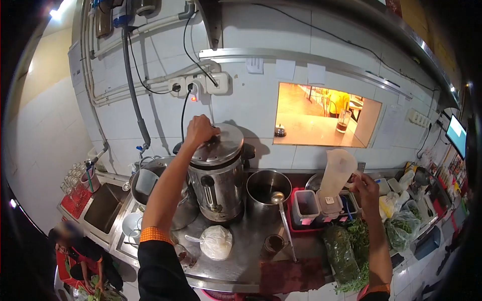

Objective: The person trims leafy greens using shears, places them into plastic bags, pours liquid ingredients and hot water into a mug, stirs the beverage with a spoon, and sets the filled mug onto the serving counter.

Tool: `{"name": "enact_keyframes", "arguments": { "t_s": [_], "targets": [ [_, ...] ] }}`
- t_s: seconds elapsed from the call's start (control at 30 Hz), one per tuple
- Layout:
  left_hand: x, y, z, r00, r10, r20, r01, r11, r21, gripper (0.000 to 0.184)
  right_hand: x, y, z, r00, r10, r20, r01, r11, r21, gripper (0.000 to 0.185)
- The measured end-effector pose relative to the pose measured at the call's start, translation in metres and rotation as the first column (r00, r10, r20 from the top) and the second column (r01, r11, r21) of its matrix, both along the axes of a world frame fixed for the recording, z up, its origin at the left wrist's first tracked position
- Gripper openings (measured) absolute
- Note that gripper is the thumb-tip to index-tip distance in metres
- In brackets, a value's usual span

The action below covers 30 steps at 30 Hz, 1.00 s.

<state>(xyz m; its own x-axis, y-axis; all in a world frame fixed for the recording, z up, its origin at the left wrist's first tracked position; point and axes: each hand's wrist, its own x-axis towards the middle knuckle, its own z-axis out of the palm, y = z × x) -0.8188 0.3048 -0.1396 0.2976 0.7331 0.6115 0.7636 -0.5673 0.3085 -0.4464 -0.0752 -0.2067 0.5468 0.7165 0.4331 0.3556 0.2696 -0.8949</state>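
My left hand is closed on the knob of the round metal lid, which sits tilted on top of the tall steel urn. My right hand grips the handle of a translucent plastic pitcher, held upright above the lidded containers. Between the hands stands a deep steel pot with dark contents. A long-handled ladle leans from its rim down to a dark red cloth. In front of the urn lies a tied bag of white stuff, with a glass of dark liquid to its right.
A large pot stands left of the urn, beside a sink. Plastic containers sit in a red tray, with leafy greens near my right arm. A person crouches at lower left. A serving window opens in the wall.
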Motion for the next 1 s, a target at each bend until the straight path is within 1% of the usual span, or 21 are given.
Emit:
{"name": "enact_keyframes", "arguments": {
  "t_s": [0.07,0.1,0.17,0.2,0.23,0.27,0.3,0.33,0.37,0.4,0.43,0.5,0.57,0.63,0.7,0.73,0.83,0.87,0.93,0.97,1.0],
  "targets": [
    [-0.007,0.008,-0.008,0.995,-0.004,-0.099,0.002,1.000,-0.019,0.042,-0.010,-0.010,-0.009,0.997,-0.036,-0.069,0.037,0.999,0.014,0.025],
    [-0.008,0.014,-0.014,0.999,-0.032,-0.043,0.029,0.998,-0.062,0.045,-0.017,-0.013,-0.012,0.995,-0.024,-0.094,0.023,1.000,-0.014,0.023],
    [-0.003,0.016,-0.020,0.992,0.007,-0.128,-0.009,1.000,-0.014,0.050,-0.040,-0.015,-0.015,0.998,0.003,-0.067,-0.009,0.995,-0.095,0.022],
    [-0.003,0.038,-0.036,0.962,0.014,-0.271,0.034,0.985,0.169,0.052,-0.055,-0.018,-0.021,0.999,0.039,-0.034,-0.044,0.987,-0.153,0.022],
    [-0.004,0.042,-0.031,0.887,0.020,-0.461,0.071,0.981,0.180,0.055,-0.073,-0.014,-0.033,0.993,0.097,-0.065,-0.106,0.984,-0.143,0.021],
    [-0.008,0.052,-0.035,0.857,0.003,-0.515,0.144,0.959,0.245,0.058,-0.095,-0.011,-0.049,0.984,0.150,-0.099,-0.162,0.979,-0.128,0.020],
    [-0.009,0.026,-0.020,0.959,-0.019,-0.283,0.030,0.999,0.032,0.061,-0.122,-0.015,-0.064,0.987,0.144,-0.068,-0.155,0.968,-0.196,0.018],
    [-0.010,0.019,-0.015,0.950,0.044,-0.311,-0.027,0.998,0.059,0.063,-0.147,-0.013,-0.074,0.989,0.146,-0.029,-0.149,0.958,-0.246,0.016],
    [-0.014,0.013,-0.026,0.967,0.080,-0.240,0.013,0.932,0.362,0.066,-0.171,-0.008,-0.100,0.989,0.145,0.012,-0.140,0.971,-0.196,0.015],
    [-0.010,-0.015,-0.018,0.978,0.113,-0.174,-0.057,0.952,0.300,0.064,-0.192,-0.003,-0.132,0.988,0.143,0.055,-0.134,0.982,-0.136,0.013],
    [-0.006,-0.040,-0.012,0.986,0.115,-0.122,-0.075,0.952,0.295,0.059,-0.209,0.000,-0.157,0.986,0.167,0.021,-0.161,0.972,-0.170,0.015],
    [-0.006,-0.079,-0.017,0.999,-0.009,-0.033,0.021,0.918,0.396,0.047,-0.238,0.006,-0.193,0.990,0.137,0.037,-0.125,0.965,-0.232,0.017],
    [-0.002,-0.131,-0.024,0.985,-0.165,0.050,0.144,0.947,0.286,0.034,-0.261,0.016,-0.225,0.994,0.077,0.083,-0.052,0.960,-0.274,0.017],
    [0.000,-0.174,-0.040,0.950,-0.295,0.100,0.255,0.921,0.293,0.025,-0.269,0.031,-0.262,0.982,-0.008,0.190,0.057,0.965,-0.257,0.017],
    [-0.001,-0.206,-0.058,0.924,-0.340,0.174,0.305,0.931,0.202,0.021,-0.279,0.046,-0.296,0.989,-0.068,0.131,0.106,0.946,-0.305,0.018],
    [-0.004,-0.216,-0.069,0.925,-0.349,0.153,0.320,0.929,0.186,0.019,-0.278,0.049,-0.306,0.993,-0.026,0.116,0.063,0.942,-0.331,0.020],
    [-0.015,-0.240,-0.100,0.882,-0.409,0.235,0.400,0.912,0.088,0.021,-0.270,0.038,-0.301,0.985,0.116,0.125,-0.071,0.945,-0.319,0.019],
    [-0.020,-0.248,-0.109,0.874,-0.392,0.287,0.405,0.914,0.017,0.015,-0.257,0.029,-0.287,0.985,0.084,0.148,-0.032,0.946,-0.323,0.019],
    [-0.038,-0.257,-0.130,0.918,-0.305,0.254,0.316,0.949,-0.003,0.018,-0.228,0.001,-0.246,0.914,0.148,0.378,-0.072,0.976,-0.206,0.016],
    [-0.051,-0.257,-0.143,0.904,-0.323,0.281,0.348,0.936,-0.044,0.018,-0.199,-0.008,-0.226,0.905,0.069,0.419,0.000,0.987,-0.162,0.016],
    [-0.059,-0.261,-0.151,0.934,-0.269,0.235,0.282,0.959,-0.023,0.018,-0.160,-0.013,-0.202,0.890,-0.007,0.455,0.065,0.991,-0.113,0.016]
  ]
}}
